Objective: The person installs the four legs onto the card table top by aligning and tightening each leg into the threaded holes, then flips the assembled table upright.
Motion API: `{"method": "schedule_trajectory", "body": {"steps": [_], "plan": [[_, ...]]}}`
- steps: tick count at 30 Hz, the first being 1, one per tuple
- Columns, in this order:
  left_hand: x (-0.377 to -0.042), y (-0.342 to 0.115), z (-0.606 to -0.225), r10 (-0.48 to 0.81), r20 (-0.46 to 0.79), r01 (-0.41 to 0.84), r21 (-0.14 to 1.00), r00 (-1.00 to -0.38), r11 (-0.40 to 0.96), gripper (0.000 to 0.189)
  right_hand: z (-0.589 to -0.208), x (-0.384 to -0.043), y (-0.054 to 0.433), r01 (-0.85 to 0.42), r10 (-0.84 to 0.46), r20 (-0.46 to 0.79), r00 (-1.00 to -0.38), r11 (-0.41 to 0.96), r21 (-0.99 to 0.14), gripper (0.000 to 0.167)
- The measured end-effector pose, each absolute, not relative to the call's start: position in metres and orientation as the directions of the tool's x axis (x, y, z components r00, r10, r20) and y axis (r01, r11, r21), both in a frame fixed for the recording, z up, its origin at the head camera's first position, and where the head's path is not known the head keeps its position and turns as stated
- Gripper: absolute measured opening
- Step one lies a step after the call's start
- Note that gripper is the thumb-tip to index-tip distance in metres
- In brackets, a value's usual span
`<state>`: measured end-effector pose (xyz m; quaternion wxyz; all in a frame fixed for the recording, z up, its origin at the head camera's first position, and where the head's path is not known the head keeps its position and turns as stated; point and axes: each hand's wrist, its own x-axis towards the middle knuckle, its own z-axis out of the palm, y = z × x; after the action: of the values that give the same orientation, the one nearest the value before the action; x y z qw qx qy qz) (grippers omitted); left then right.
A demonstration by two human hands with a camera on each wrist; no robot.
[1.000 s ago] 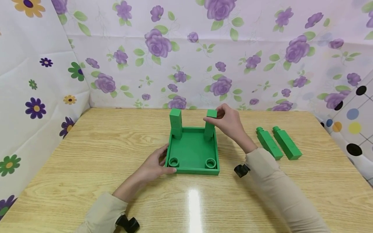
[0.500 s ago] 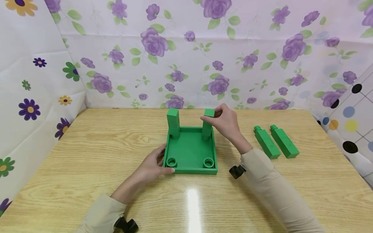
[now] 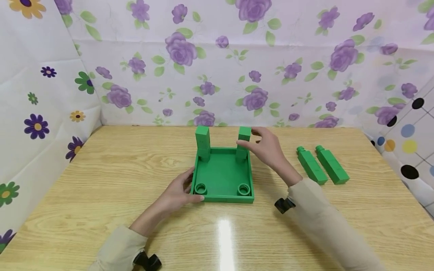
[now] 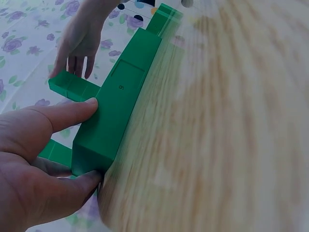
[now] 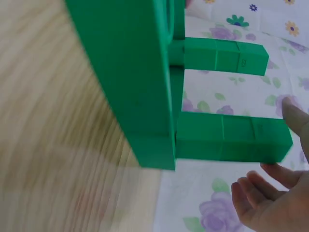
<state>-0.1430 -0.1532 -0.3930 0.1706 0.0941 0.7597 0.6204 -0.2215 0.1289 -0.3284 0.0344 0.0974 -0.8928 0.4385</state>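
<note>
A green square tray-like base (image 3: pixel 222 171) lies on the table, low walls upward. Two square green legs stand upright in its far corners, the far-left leg (image 3: pixel 203 140) and the far-right leg (image 3: pixel 244 132). Round sockets show in the near corners, one a near-left socket (image 3: pixel 200 189), the other a near-right socket (image 3: pixel 243 189). My left hand (image 3: pixel 174 194) grips the base's near-left corner, thumb on the front wall (image 4: pixel 120 87). Around the top of the far-right leg, my right hand (image 3: pixel 268 147) has its thumb and fingers spread, fingertips right at the leg in the right wrist view.
To the right on the wooden table (image 3: pixel 118 165) lie two loose green legs with threaded ends, a nearer one (image 3: pixel 312 166) and a farther-right one (image 3: pixel 333 165). Floral cloth (image 3: pixel 217 75) hangs behind the table's back edge.
My right hand has loosened its pinch on the far-right leg, its thumb lower and fingers drawn to the right. The left hand and base stay in place.
</note>
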Motion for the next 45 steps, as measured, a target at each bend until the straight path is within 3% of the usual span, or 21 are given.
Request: {"method": "schedule_trajectory", "body": {"steps": [5,12,17,24,45], "plan": [[-0.144,-0.153,-0.392,0.35,-0.142,-0.067,0.974,-0.926,0.217,0.094,-0.329,-0.209,0.153,-0.252,-0.201,0.16,-0.967,0.62,-0.743,0.063],[-0.144,-0.153,-0.393,0.345,-0.157,-0.08,0.971,-0.926,0.227,0.095,-0.337,-0.19,0.202,-0.271,-0.193,0.192,-0.962,0.744,-0.61,0.048],[-0.144,-0.153,-0.393,0.344,-0.151,-0.075,0.971,-0.927,0.226,0.095,-0.344,-0.176,0.237,-0.208,-0.158,0.137,-0.978,0.793,-0.572,0.055],[-0.144,-0.154,-0.393,0.346,-0.152,-0.075,0.971,-0.926,0.226,0.095,-0.361,-0.163,0.27,-0.211,-0.128,0.187,-0.974,0.812,-0.545,0.055],[-0.143,-0.152,-0.394,0.34,-0.145,-0.076,0.975,-0.929,0.21,0.094,-0.375,-0.153,0.297,-0.056,-0.058,0.011,-0.998,0.862,-0.504,0.072]]}}
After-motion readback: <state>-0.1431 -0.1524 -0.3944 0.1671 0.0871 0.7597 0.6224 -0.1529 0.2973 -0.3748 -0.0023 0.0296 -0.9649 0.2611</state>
